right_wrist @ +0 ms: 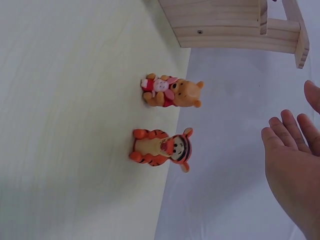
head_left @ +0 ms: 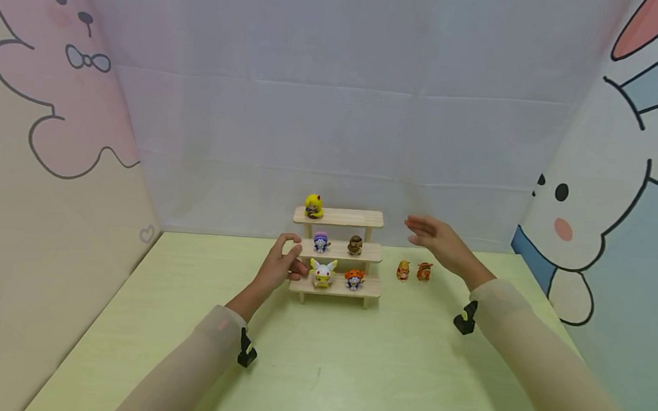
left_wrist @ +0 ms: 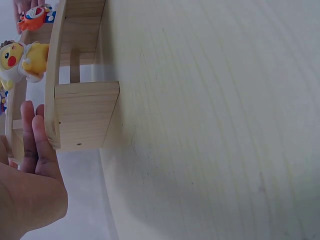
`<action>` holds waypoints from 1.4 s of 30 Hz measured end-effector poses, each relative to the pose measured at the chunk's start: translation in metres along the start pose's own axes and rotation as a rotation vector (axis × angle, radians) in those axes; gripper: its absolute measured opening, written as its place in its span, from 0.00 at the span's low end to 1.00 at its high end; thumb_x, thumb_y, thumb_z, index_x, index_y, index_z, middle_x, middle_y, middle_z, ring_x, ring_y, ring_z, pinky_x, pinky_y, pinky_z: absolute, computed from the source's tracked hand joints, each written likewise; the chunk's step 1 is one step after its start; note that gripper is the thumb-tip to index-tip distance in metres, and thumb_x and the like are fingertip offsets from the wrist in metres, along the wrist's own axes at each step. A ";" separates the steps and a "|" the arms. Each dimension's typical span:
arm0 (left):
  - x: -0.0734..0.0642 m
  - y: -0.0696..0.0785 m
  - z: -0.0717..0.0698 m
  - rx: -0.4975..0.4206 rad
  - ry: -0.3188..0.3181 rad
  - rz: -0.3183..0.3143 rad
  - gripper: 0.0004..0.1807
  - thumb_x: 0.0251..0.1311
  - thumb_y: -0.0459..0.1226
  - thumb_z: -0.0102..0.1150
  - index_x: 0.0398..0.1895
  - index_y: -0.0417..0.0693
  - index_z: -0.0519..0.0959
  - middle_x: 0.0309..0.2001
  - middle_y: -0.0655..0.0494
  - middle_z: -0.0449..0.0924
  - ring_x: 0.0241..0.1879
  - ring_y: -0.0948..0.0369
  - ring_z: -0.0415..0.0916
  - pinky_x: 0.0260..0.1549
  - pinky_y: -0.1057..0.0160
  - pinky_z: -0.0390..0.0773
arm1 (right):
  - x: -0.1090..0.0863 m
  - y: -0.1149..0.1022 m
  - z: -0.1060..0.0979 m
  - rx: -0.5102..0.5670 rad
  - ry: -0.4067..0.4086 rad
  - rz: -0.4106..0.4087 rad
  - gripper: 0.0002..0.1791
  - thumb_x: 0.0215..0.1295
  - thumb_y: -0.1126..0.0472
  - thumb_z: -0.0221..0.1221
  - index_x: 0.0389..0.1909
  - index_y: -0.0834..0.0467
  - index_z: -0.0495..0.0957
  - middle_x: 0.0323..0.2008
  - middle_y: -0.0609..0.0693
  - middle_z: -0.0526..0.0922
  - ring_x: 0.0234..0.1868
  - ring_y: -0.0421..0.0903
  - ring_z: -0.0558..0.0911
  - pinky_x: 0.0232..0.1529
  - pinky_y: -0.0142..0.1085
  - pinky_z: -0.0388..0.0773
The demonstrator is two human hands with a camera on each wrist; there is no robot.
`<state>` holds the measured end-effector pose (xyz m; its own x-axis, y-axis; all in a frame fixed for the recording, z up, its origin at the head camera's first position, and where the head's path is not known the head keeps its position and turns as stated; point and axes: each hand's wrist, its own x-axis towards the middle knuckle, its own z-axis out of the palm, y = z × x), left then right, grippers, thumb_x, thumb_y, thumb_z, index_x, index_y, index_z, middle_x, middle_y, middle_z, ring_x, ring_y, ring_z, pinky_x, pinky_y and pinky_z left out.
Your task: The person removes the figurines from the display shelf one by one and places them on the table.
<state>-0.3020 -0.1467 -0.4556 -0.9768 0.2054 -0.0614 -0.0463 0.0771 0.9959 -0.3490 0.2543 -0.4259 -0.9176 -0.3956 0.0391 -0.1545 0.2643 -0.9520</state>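
A three-tier wooden display shelf (head_left: 337, 250) stands at the back of the table, holding several toy figures. My left hand (head_left: 280, 267) is at its left side, fingers loosely extended by the lower tiers; in the left wrist view the fingers (left_wrist: 44, 145) lie against or very close to the bottom tier's end. Nearest them is a yellow figure in a white hood (left_wrist: 35, 62). My right hand (head_left: 438, 242) hovers right of the shelf, fingers extended, holding nothing. Below it on the table are a Winnie the Pooh figure (right_wrist: 172, 91) and a Tigger figure (right_wrist: 162, 148).
A yellow-haired figure (head_left: 314, 206) is on the top tier. The middle tier bears a purple-hatted figure (head_left: 321, 242) and a brown figure (head_left: 355, 245). An orange-hatted figure (head_left: 354, 279) shares the bottom tier. A pale cloth wall (head_left: 346, 124) rises behind the table (head_left: 351, 372).
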 end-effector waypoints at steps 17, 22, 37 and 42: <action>0.010 -0.015 -0.001 0.012 0.017 0.014 0.17 0.83 0.40 0.44 0.67 0.44 0.62 0.24 0.46 0.85 0.25 0.59 0.84 0.25 0.63 0.82 | 0.028 -0.046 0.028 0.024 -0.042 -0.057 0.35 0.78 0.64 0.57 0.79 0.64 0.55 0.79 0.59 0.60 0.80 0.56 0.59 0.76 0.54 0.57; 0.014 -0.018 -0.003 0.007 0.008 -0.006 0.15 0.83 0.39 0.44 0.65 0.48 0.64 0.26 0.43 0.86 0.26 0.57 0.85 0.26 0.61 0.83 | 0.037 -0.059 0.038 0.017 -0.061 -0.092 0.35 0.78 0.64 0.58 0.79 0.65 0.55 0.78 0.62 0.60 0.79 0.59 0.59 0.76 0.53 0.58; 0.017 -0.027 -0.001 0.057 0.047 0.043 0.19 0.83 0.42 0.43 0.69 0.44 0.61 0.22 0.54 0.84 0.24 0.62 0.83 0.24 0.66 0.81 | 0.068 -0.085 0.074 -0.051 -0.124 -0.121 0.34 0.77 0.64 0.58 0.79 0.63 0.58 0.78 0.60 0.62 0.78 0.56 0.63 0.75 0.52 0.61; 0.016 -0.027 0.000 0.052 0.048 0.045 0.18 0.83 0.44 0.44 0.67 0.47 0.63 0.22 0.54 0.85 0.24 0.62 0.84 0.25 0.66 0.81 | 0.076 -0.089 0.086 -0.074 -0.154 -0.102 0.34 0.77 0.63 0.58 0.79 0.61 0.58 0.78 0.59 0.62 0.78 0.56 0.62 0.74 0.53 0.62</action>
<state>-0.3162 -0.1456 -0.4838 -0.9865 0.1631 -0.0125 0.0072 0.1196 0.9928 -0.3736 0.1245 -0.3644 -0.8299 -0.5518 0.0825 -0.2760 0.2775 -0.9202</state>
